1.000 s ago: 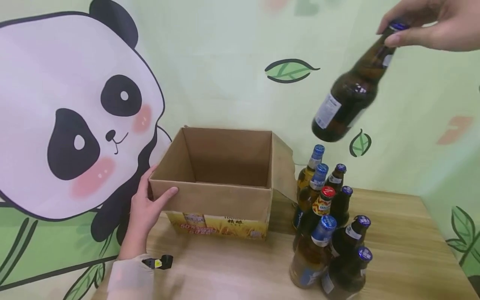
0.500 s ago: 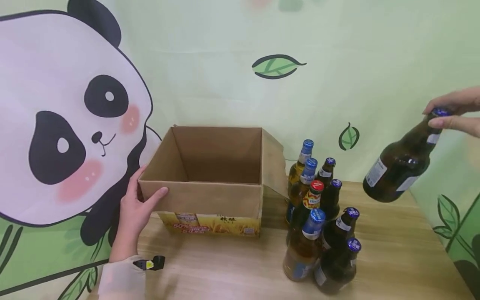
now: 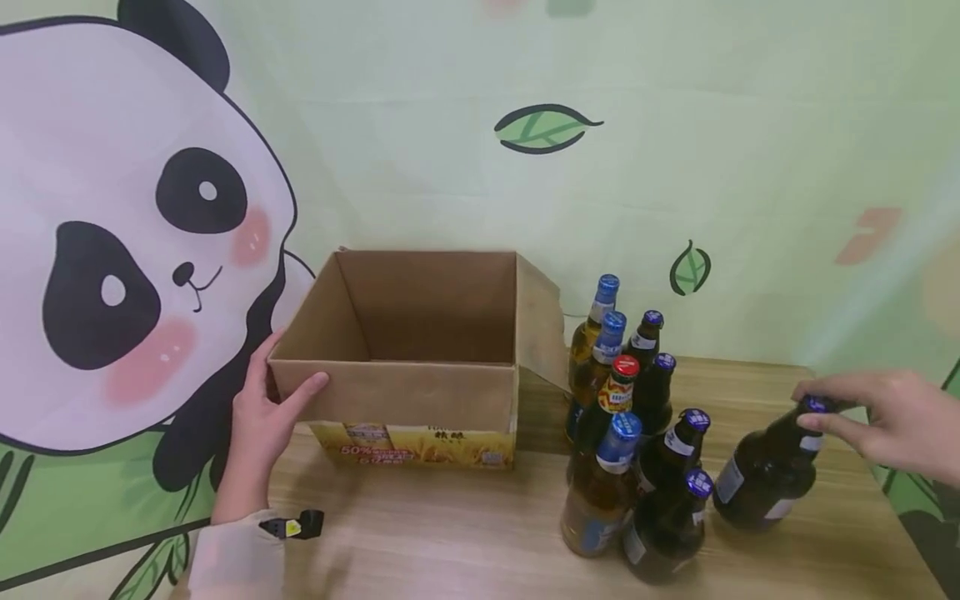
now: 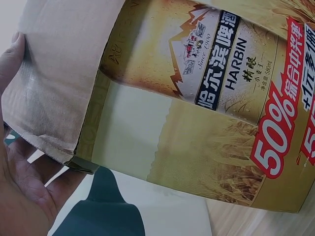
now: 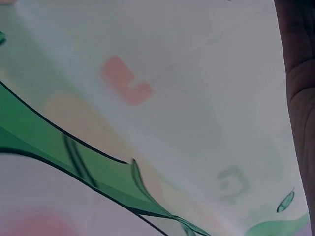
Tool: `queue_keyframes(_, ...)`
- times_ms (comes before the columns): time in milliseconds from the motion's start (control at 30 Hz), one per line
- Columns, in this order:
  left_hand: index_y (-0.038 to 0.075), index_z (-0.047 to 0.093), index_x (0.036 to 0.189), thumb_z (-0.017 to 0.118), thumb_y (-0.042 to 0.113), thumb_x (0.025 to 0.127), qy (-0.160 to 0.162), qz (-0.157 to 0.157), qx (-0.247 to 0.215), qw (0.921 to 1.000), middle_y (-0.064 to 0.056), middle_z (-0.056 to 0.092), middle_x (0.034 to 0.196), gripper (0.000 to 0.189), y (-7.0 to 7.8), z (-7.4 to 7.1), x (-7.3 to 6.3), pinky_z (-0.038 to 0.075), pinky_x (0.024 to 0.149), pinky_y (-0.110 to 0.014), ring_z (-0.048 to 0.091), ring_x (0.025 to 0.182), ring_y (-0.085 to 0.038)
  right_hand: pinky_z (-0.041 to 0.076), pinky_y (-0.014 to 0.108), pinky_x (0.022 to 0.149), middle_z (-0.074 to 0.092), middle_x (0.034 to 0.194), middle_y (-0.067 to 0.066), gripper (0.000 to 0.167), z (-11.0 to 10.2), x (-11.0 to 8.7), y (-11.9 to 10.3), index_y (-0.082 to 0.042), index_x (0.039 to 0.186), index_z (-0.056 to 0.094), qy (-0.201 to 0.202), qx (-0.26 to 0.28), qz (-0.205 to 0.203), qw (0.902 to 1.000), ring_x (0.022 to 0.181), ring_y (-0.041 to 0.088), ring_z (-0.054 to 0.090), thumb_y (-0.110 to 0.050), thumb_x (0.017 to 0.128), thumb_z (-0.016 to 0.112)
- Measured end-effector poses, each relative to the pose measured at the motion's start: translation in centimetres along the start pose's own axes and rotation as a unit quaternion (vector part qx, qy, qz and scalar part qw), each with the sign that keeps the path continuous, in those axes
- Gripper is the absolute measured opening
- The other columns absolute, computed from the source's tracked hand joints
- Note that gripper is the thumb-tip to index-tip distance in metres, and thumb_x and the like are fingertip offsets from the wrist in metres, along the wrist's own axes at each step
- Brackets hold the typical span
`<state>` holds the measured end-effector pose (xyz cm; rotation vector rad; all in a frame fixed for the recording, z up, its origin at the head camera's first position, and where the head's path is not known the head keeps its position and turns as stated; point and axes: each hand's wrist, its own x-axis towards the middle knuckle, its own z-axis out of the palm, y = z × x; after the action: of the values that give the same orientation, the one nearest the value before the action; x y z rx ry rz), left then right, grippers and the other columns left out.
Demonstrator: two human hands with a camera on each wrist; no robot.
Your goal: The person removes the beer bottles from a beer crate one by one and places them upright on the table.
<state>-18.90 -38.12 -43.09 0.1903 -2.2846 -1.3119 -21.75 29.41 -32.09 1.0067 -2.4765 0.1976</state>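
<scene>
At the right of the head view my right hand pinches a dark brown beer bottle by its neck, just below the blue cap. The bottle leans slightly, its base down at the table. My left hand grips the near left corner of an open cardboard box, thumb on the folded-down front flap. Seen from the left wrist, the fingers of that hand are under the flap's edge, beside the yellow HARBIN printing. Only the edge of the right palm shows in the right wrist view.
Several beer bottles stand close together right of the box, mostly blue-capped, one with a red cap. The box's right flap sticks out toward them. Behind the wooden table hangs a panda-printed backdrop.
My right hand has carried the bottle from high above the group, rightward and down to the table. The left hand keeps its grip on the box. The head view has shifted slightly right.
</scene>
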Motion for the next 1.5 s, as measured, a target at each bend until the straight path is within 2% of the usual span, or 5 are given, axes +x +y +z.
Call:
queue_keyframes(167,0.051,0.026,0.154,0.077,0.041,0.089,-0.008,-0.001,-0.006,1.0000,-0.005,0.051,0.146,0.083,-0.2,0.0,-0.2,0.049,0.099,-0.055,0.056,0.123,-0.027,0.048,0.017,0.051,0.076,0.088,-0.001,0.037,2.4,-2.8,-1.4,-0.012,0.097,0.078,-0.023,0.024,0.032,0.9989,0.076,0.006,0.069,-0.010,0.063,0.092)
queue_keyframes(400,0.053,0.027,0.153,0.077,0.041,0.088,-0.006,-0.002,-0.003,1.0000,-0.003,0.052,0.145,0.083,-0.1,-0.1,-0.2,0.050,0.097,-0.047,0.056,0.121,-0.024,0.054,0.015,0.063,0.077,0.091,-0.002,0.035,3.8,-4.4,-3.3,-0.017,0.094,0.079,-0.021,0.039,0.044,0.9981,0.081,0.010,0.072,-0.012,0.063,0.093)
queue_keyframes(967,0.050,0.024,0.155,0.076,0.043,0.089,-0.006,-0.004,-0.003,1.0000,-0.009,0.048,0.149,0.085,-0.7,0.3,0.1,0.046,0.100,-0.062,0.053,0.128,-0.033,0.049,0.006,0.069,0.074,0.092,-0.015,0.045,5.2,-5.1,-5.1,-0.026,0.098,0.077,0.025,0.082,0.039,0.9956,0.078,0.001,0.069,-0.013,0.059,0.095)
queue_keyframes(1233,0.050,0.020,0.156,0.076,0.044,0.089,-0.010,0.003,0.010,0.9999,-0.014,0.045,0.152,0.088,-1.3,0.4,0.4,0.045,0.097,-0.069,0.050,0.130,-0.042,0.051,0.007,0.066,0.075,0.099,-0.010,0.045,6.0,-5.7,-5.1,-0.020,0.109,0.075,0.016,0.105,0.108,0.9884,0.085,0.001,0.068,-0.017,0.068,0.093)
queue_keyframes(1500,0.048,0.017,0.158,0.075,0.047,0.089,-0.027,0.002,0.022,0.9994,-0.018,0.044,0.151,0.090,-1.1,0.4,0.6,0.043,0.097,-0.070,0.049,0.129,-0.043,0.049,0.005,0.066,0.076,0.099,-0.007,0.043,5.9,-6.2,-4.9,-0.022,0.109,0.075,0.007,0.104,0.125,0.9867,0.086,0.000,0.068,-0.021,0.069,0.093)
